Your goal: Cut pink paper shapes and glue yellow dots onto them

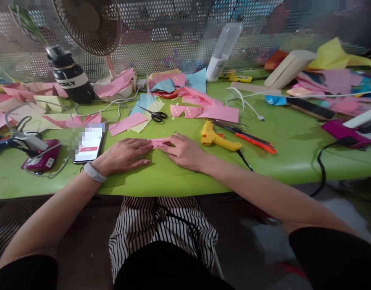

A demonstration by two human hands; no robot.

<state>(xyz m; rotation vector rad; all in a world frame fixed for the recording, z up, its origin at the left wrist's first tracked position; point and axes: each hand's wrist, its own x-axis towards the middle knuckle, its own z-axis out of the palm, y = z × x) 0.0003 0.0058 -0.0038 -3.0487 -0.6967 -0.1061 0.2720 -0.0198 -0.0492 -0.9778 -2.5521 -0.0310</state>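
Observation:
A narrow strip of pink paper point(157, 142) lies flat on the green tabletop point(161, 181) between my hands. My left hand point(126, 154) rests flat with its fingers stretched over the strip's left end. At the other end, my right hand point(183, 153) has its fingers bent down onto the paper, thumb and forefinger close together at its edge. Both hands cover parts of the strip. Just beyond them are black scissors point(157, 115) and a pink paper sheet point(128, 123). Right of my right hand lies a yellow glue gun point(218, 137).
A phone point(90, 143) lies left of my left hand, near a magenta power strip point(43, 156) with cables. An orange-handled tool point(254, 141) is beside the glue gun. A black bottle point(70, 76), a fan point(89, 24) and a clear bottle point(222, 52) stand behind, among coloured papers.

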